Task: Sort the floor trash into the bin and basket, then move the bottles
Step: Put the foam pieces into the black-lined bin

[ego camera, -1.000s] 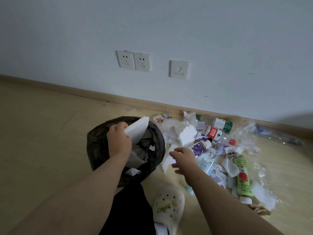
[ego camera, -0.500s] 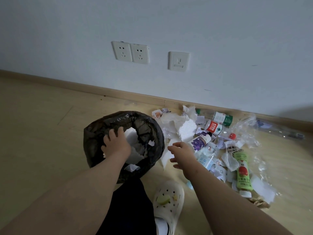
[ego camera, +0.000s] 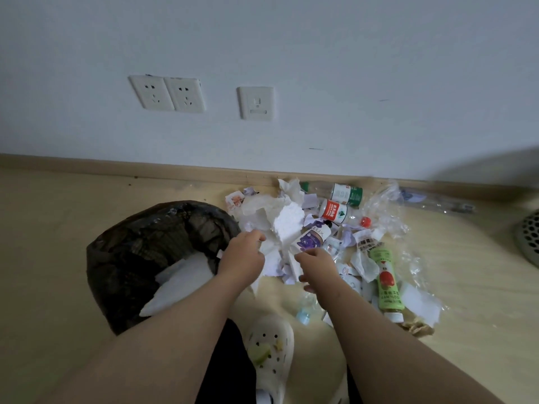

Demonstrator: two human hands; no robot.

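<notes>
Head view: your left hand has dropped the white sheet into the bin and swung across to the paper pile. Its fingers curl into the scraps, but you cannot tell whether they grip. Your right hand hovers beside it, loosely spread and empty, just below the purple bottle. Plenty of paper is left, so the bottles and the basket must wait

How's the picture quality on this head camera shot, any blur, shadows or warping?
Head view: dim, flat light; a grey shadow darkens the white wall at upper right; the wooden skirting board bows slightly from wide-angle distortion; the crumpled clear plastic wrap looks smeared.
</notes>
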